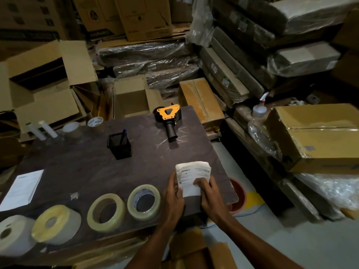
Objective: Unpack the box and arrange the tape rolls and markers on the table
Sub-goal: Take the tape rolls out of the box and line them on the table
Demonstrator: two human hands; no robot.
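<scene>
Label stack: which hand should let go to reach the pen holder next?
Left. Both hands hold the label stack at the table's right side; the left hand is on the side nearer the black mesh pen holder, while the right hand would cross over.

On the stack of white printed paper labels (pixel 194 176) I can read "amazon.in" at the top of the uppermost sheet, with a small check mark beneath it; the finer lines under that are too small for me to make out. Print on the white paper sheet (pixel 22 189) and the background cardboard cartons (pixel 143 16) is illegible to me.
</scene>
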